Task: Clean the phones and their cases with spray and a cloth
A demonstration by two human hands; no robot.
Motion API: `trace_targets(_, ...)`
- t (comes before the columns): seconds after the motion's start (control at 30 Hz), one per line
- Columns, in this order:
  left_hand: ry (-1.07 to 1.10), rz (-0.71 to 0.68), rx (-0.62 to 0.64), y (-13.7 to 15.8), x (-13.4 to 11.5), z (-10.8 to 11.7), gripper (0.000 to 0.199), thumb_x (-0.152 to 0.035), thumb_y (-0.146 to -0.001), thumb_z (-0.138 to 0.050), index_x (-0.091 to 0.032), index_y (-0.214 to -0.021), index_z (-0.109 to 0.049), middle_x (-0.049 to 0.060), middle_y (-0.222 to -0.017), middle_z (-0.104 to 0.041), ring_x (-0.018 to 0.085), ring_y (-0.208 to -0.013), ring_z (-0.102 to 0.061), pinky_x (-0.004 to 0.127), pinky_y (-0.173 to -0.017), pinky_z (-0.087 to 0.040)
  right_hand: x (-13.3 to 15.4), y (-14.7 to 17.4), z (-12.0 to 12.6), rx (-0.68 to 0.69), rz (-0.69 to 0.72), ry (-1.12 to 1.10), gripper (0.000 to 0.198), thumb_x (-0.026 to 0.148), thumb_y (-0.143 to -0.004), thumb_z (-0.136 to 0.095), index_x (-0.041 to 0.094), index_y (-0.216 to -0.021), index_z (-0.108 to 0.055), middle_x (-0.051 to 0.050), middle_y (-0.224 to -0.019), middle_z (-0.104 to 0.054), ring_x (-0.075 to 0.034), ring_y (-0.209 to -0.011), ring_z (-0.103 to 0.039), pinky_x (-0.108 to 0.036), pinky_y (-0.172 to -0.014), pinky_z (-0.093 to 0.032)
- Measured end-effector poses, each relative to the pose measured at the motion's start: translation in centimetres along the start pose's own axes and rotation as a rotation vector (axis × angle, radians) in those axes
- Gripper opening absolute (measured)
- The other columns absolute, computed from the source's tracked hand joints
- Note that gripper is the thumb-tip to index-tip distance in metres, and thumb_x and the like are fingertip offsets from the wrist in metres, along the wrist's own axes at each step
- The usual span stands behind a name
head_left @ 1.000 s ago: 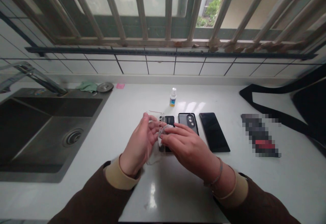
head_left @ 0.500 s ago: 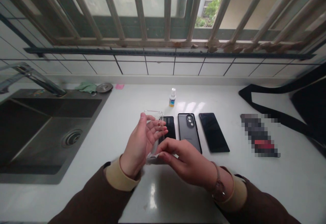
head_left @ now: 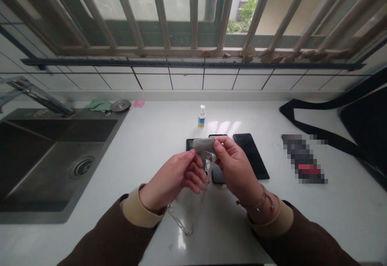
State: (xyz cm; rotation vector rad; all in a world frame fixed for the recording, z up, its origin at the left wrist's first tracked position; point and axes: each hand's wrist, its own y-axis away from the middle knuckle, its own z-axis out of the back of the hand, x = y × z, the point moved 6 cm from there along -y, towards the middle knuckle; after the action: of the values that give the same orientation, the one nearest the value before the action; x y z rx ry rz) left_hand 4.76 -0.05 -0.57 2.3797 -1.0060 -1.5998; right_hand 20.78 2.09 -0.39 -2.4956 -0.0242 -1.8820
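No legible text or numbers — the label [head_left: 201, 122] on the small white bottle [head_left: 202, 114] too tiny.

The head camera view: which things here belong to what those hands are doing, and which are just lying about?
In use:
Clear phone case, held at the left hand
Grey cloth, pinched in the right hand

Apparently just lying about:
Black-edged case
Dark phone on the right
Green cloth
Pink piece
Black strap

Unclear: spray bottle, untouched
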Motion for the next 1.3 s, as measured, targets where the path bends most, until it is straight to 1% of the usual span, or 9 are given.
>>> trace_targets(0.13,-0.078,-0.075,-0.068,-0.2,-0.2,0.5,0.044,-0.058,-0.107,-0.058,-0.017,-0.094,-0.067,0.012,-0.078,-0.080,0.019,-0.056,-0.073,0.025,-0.051,-0.056,-0.5,0.5,-1.1,0.082,-0.062,-0.112,0.030,0.053,-0.102,-0.075,0.024,-0.105,-0.067,0.002,-0.089,-0.070,-0.014,-0.077,-0.066,-0.028,-0.075,-0.060)
trace_targets(0.3,-0.022,-0.184,-0.263,-0.3,-1.1,2.5,0.037,-0.052,-0.105,-0.066,-0.017,-0.095,-0.069,0.008,-0.075,-0.076,0.015,-0.056,-0.068,0.023,-0.053,-0.052,-0.3,0.5,-0.3,0.006,-0.055,-0.150,0.030,0.054,-0.101,-0.076,0.025,-0.107,-0.068,0.000,-0.097,-0.072,-0.015,-0.082,-0.070,-0.029,-0.075,-0.065)
trace_targets(0.47,0.090,-0.162,-0.182,-0.9,-0.4,1.9,0.031,-0.045,-0.106,-0.067,-0.017,-0.118,-0.073,0.004,-0.082,-0.073,0.012,-0.060,-0.063,0.022,-0.056,-0.051,0.5,1.1,-0.5,-0.023,0.020,-0.056,0.030,0.056,-0.103,-0.073,0.027,-0.111,-0.067,-0.001,-0.098,-0.073,-0.017,-0.086,-0.072,-0.034,-0.076,-0.068)
trace_targets(0.63,0.185,-0.153,-0.152,-0.7,-0.2,1.3,0.044,-0.043,-0.107,-0.067,-0.016,-0.141,-0.068,0.012,-0.111,-0.078,0.019,-0.089,-0.074,0.028,-0.077,-0.059,1.3,2.8,-3.0,0.266,0.143,0.092,0.019,0.046,-0.110,-0.064,0.028,-0.114,-0.070,-0.004,-0.103,-0.076,-0.020,-0.092,-0.075,-0.038,-0.086,-0.065)
trace_targets(0.8,0.238,-0.070,-0.157,-0.3,-0.1,1.1,0.051,-0.042,-0.101,-0.077,-0.019,-0.145,-0.063,0.009,-0.101,-0.078,0.021,-0.085,-0.075,0.029,-0.076,-0.057,0.5,3.6,-4.2,0.406,0.074,0.059,0.019,0.046,-0.110,-0.064,0.028,-0.113,-0.070,-0.005,-0.107,-0.077,-0.020,-0.097,-0.074,-0.039,-0.093,-0.063)
trace_targets(0.9,0.291,-0.130,-0.181,-0.4,-0.6,1.5,0.041,-0.033,-0.102,-0.075,-0.022,-0.139,-0.062,0.009,-0.106,-0.077,0.021,-0.084,-0.075,0.031,-0.077,-0.060,-0.7,2.9,-3.7,0.303,-0.093,-0.112,0.026,0.052,-0.104,-0.072,0.027,-0.110,-0.068,-0.002,-0.100,-0.075,-0.018,-0.086,-0.074,-0.032,-0.076,-0.064)
trace_targets(1.03,0.403,-0.085,-0.218,-0.7,-1.3,2.3,0.037,-0.029,-0.111,-0.051,-0.016,-0.144,-0.059,0.020,-0.122,-0.076,0.028,-0.101,-0.078,0.044,-0.090,-0.064,-1.6,1.0,-1.2,-0.050,-0.173,-0.263,0.032,0.052,-0.098,-0.079,0.025,-0.110,-0.068,-0.002,-0.101,-0.077,-0.016,-0.084,-0.075,-0.027,-0.071,-0.064)
trace_targets(1.13,0.497,-0.050,-0.197,-0.3,-1.9,2.5,0.062,-0.054,-0.114,-0.035,-0.007,-0.147,-0.059,0.028,-0.140,-0.069,0.037,-0.119,-0.074,0.058,-0.099,-0.062,-1.0,0.0,0.8,-0.247,-0.102,-0.232,0.029,0.047,-0.098,-0.079,0.022,-0.111,-0.070,-0.004,-0.106,-0.080,-0.017,-0.092,-0.078,-0.028,-0.077,-0.067)
trace_targets(1.3,0.496,0.063,0.003,0.4,-1.6,0.3,0.084,-0.075,-0.108,-0.036,-0.006,-0.147,-0.061,0.031,-0.151,-0.063,0.042,-0.135,-0.065,0.059,-0.103,-0.059,2.4,0.6,1.1,-0.217,0.255,0.273,0.029,0.038,-0.110,-0.062,0.024,-0.132,-0.074,-0.009,-0.125,-0.084,-0.024,-0.111,-0.082,-0.044,-0.099,-0.069)
